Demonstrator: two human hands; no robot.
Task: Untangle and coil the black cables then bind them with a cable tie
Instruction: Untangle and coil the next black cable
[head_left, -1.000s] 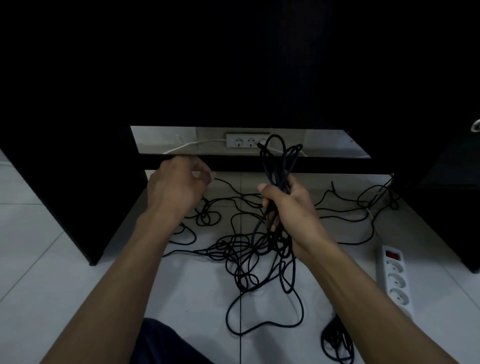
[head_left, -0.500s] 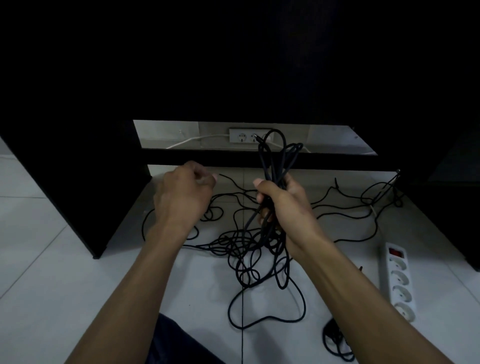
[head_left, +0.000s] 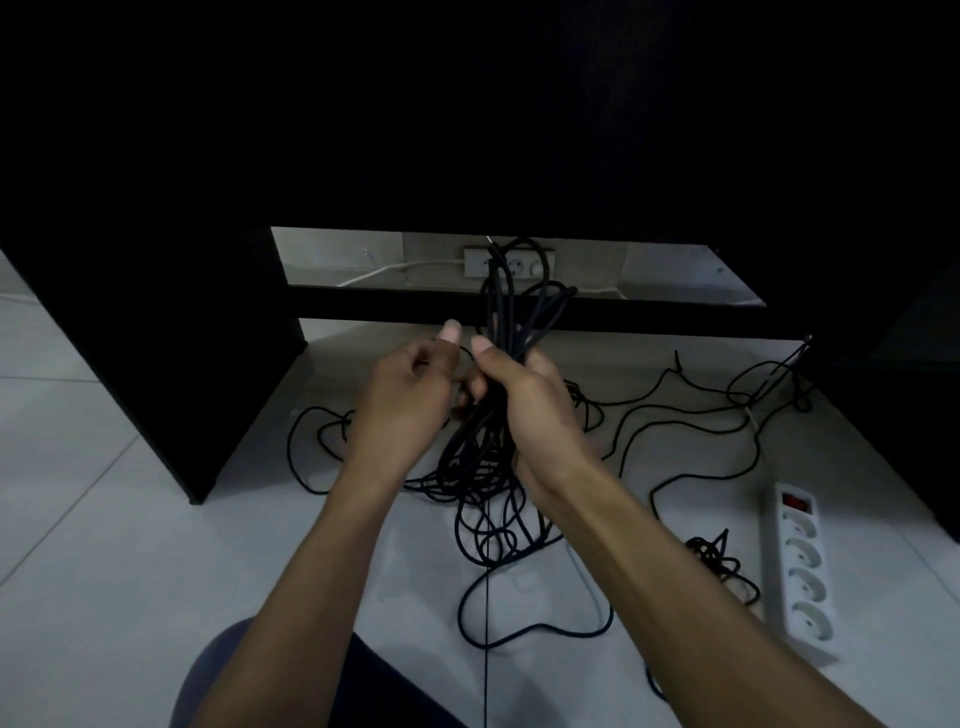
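White tile floor (head_left: 130, 545) under dark desk. Your right hand (head_left: 524, 400) grips gathered loops of black cables (head_left: 498, 322); rest tangled below. Left hand (head_left: 410, 395) beside bundle, fingers curled, hold unclear. Coiling step underway; next, feed another loop.

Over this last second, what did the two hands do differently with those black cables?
The left hand has swung in from the left and now meets the bundle of cable loops beside the right hand; whether it grips a strand is hard to tell. The right hand still grips the bundle upright. The tangle on the floor and the white power strip look unchanged.
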